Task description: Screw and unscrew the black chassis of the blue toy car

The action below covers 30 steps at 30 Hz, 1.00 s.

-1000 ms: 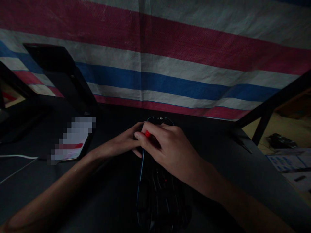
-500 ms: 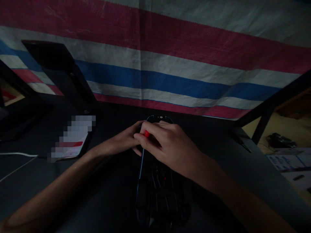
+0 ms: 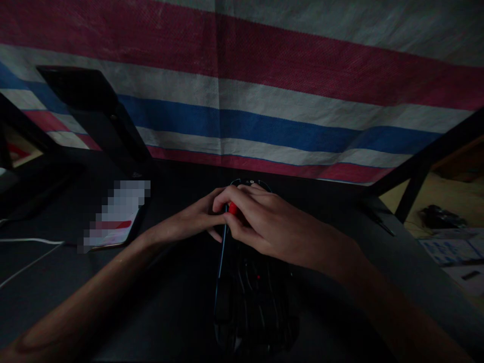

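A long black device (image 3: 260, 302) with a thin blue edge and dark cables or ridges on top lies in front of me; its exact kind is too dark to tell. My left hand (image 3: 206, 214) grips its far left edge, with the thumb reaching toward my other hand. Over the device's far part, my right hand (image 3: 260, 217) is closed, thumb and forefinger pinching a small red object (image 3: 233, 207). Only the rounded red end shows; whatever lies below it is hidden by my fingers.
On the dark table (image 3: 177, 312), a phone (image 3: 117, 217) with a blurred screen lies left, before a black stand (image 3: 109, 121). White cables (image 3: 30, 240) run at far left. A thin dark tool (image 3: 381, 222) lies right. A striped sheet (image 3: 264, 91) hangs behind.
My right hand has shifted slightly right and turned, with its forefinger now bent over the red object. The red object has moved slightly right. My left hand stays at the edge.
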Motion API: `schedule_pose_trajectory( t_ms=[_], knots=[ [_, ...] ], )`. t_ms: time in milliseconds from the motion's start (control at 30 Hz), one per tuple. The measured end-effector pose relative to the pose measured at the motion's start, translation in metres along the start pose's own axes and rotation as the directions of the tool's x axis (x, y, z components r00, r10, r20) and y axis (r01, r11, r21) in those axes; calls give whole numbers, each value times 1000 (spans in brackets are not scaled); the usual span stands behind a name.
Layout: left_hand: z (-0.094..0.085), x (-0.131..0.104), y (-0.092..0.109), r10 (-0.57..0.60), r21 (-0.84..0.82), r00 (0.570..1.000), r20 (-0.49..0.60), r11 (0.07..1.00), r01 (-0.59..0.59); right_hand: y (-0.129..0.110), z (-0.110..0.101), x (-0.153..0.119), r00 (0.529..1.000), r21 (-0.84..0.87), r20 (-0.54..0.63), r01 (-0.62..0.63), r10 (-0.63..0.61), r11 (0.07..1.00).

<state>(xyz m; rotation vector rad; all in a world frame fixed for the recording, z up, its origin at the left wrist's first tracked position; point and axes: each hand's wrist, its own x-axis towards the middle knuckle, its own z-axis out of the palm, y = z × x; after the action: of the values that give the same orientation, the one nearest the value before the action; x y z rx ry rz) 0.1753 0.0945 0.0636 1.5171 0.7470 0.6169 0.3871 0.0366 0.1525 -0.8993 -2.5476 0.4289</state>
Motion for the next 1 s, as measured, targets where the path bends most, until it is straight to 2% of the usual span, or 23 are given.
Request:
schedule_pose_trajectory(
  t_ms=[233,333,600,733,867,1000],
  knots=[
    [0,2,-2,-6,52,1000,-24,999,7,0,1,1,998,-158,-56,27,-36,987],
    [-1,0,-1,-5,71,1000,-31,997,7,-1,1,2,999,-207,-24,33,-38,978],
    [2,-1,5,-37,56,999,-37,998,39,-6,-1,-5,999,-176,-19,35,-39,984],
    [3,-3,10,-46,91,999,-29,995,49,-7,1,-1,999,-237,-41,-38,29,971],
    [4,-2,15,-54,74,998,18,996,53,-8,-2,0,999,-151,5,-40,41,988],
    [3,1,10,-53,36,998,30,998,52,-10,-6,-2,998,-101,-5,-65,65,993]
  ],
)
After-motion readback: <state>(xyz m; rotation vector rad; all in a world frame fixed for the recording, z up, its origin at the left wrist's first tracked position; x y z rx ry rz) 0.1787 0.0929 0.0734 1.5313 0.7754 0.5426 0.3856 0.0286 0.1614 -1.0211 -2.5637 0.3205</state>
